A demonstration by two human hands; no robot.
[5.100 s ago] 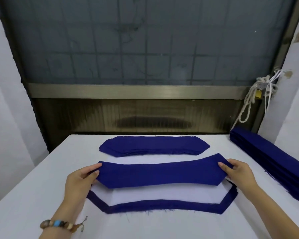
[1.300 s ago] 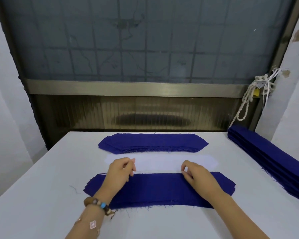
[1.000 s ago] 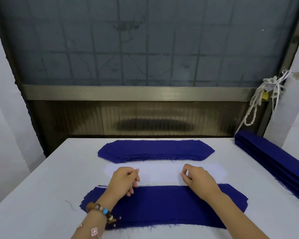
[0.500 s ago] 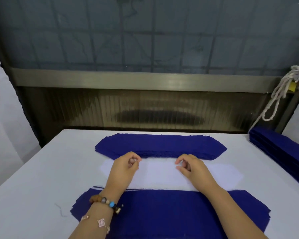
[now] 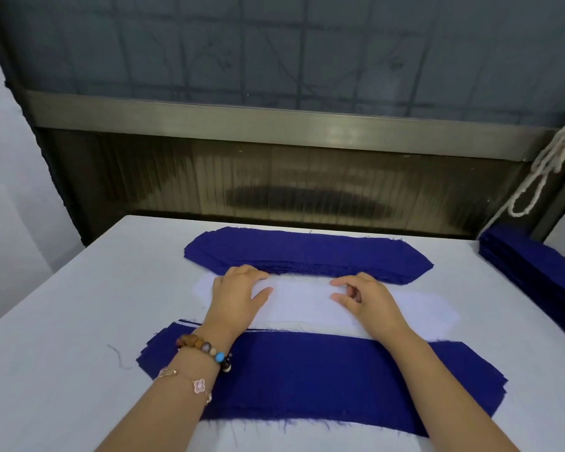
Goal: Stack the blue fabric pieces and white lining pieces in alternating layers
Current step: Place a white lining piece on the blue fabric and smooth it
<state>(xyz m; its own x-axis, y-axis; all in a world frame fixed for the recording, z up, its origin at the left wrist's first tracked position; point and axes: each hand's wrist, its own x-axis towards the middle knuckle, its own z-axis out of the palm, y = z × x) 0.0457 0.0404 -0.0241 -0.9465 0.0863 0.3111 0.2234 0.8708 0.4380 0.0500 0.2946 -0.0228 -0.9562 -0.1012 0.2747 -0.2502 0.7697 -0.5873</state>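
Observation:
A pile of white lining pieces (image 5: 307, 305) lies across the middle of the table. Beyond it sits a pile of blue fabric pieces (image 5: 307, 252). Nearer to me is the layered stack (image 5: 323, 380), with a blue piece on top and white edges showing at its left end. My left hand (image 5: 238, 295) rests on the left part of the lining, fingers bent at its far edge and thumb spread. My right hand (image 5: 364, 300) touches the lining right of centre with loosely curled fingers, thumb and forefinger apart. No lining is lifted.
The white table (image 5: 62, 353) runs to a dark window wall at the back. A tall stack of folded blue fabric (image 5: 535, 269) lies along the right edge. A white rope (image 5: 542, 171) hangs at the right. A loose thread (image 5: 119, 355) lies left of the stack.
The blue piece I held five seconds ago now lies on the near stack. Both hands moved forward onto the white lining, and my left fingers have flattened since half a second ago.

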